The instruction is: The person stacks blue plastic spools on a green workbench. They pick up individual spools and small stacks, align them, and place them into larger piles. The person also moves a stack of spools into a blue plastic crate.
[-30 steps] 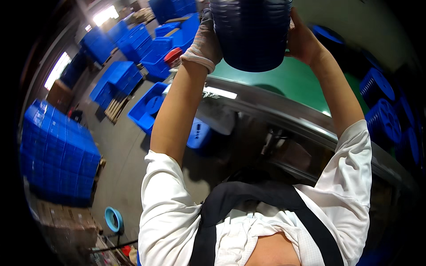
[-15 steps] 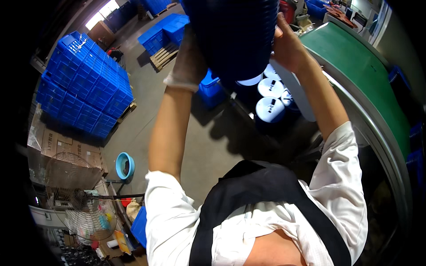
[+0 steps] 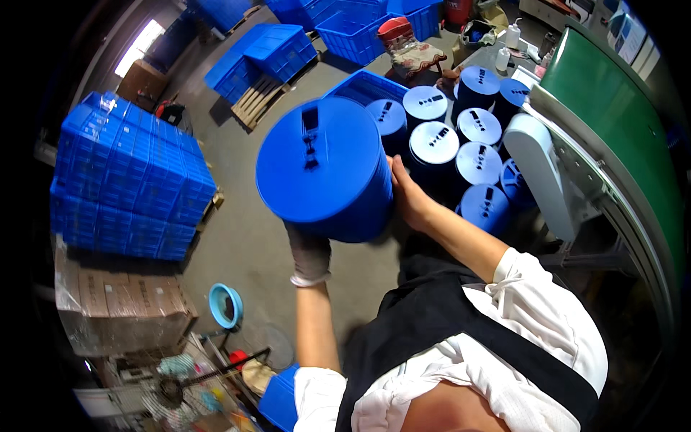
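Observation:
A thick cylindrical stack of blue plastic discs is held out in front of me, tilted so that its round top faces up toward me. The top disc has a dark slot and small cut-outs. My left hand, in a greyish glove with a pale cuff, supports the stack from its lower near side; its fingers are partly hidden beneath. Against the right side of the stack my bare right hand is pressed, its fingertips partly hidden. Just beyond it, several similar disc stacks stand grouped together, some glaring white under the light.
A green conveyor belt with a metal frame curves along my right. Blue crates are piled on a pallet at left, above cartons. A light-blue basin sits on the floor. A red-topped, cloth-covered seat stands far ahead.
The disc stack has come down and closer from high ahead, and tipped so its top shows. Both arms have bent inward. The view has shifted, revealing more of the grouped stacks.

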Demonstrator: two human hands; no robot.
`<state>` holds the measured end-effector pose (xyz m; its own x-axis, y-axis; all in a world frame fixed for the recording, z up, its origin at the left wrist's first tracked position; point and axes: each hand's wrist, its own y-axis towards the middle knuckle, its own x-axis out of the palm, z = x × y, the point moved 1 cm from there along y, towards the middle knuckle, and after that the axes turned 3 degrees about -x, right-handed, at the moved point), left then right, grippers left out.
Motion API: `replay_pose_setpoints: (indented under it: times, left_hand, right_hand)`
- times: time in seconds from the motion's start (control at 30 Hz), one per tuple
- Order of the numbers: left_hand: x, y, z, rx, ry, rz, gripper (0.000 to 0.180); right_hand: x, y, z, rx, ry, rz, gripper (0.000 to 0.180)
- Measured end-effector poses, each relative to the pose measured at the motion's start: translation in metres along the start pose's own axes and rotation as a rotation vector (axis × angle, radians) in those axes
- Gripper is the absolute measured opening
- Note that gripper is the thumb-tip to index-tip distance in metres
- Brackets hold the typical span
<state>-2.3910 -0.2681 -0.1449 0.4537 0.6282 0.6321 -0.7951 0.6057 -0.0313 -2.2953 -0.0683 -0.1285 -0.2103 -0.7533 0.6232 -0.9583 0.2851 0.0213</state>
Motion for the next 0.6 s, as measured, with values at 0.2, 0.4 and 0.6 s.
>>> replay_pose_setpoints:
  times: [0.2,0.4,0.6]
  left_hand:
    - [-0.036,0.120,-0.032,-0.065,0.022,0.083,0.062]
    - [0.002,0.282,-0.052,-0.062,-0.022,-0.175,0.051]
    - [0.036,0.460,-0.102,-0.121,0.041,-0.462,0.045]
  right_hand:
    - [-0.053,0.105,0.010,-0.054,0.070,0.116,0.072]
    - [-0.109,0.209,-0.048,-0.055,0.011,0.316,0.075]
    - [-0.199,0.308,-0.106,-0.201,0.000,0.541,0.065]
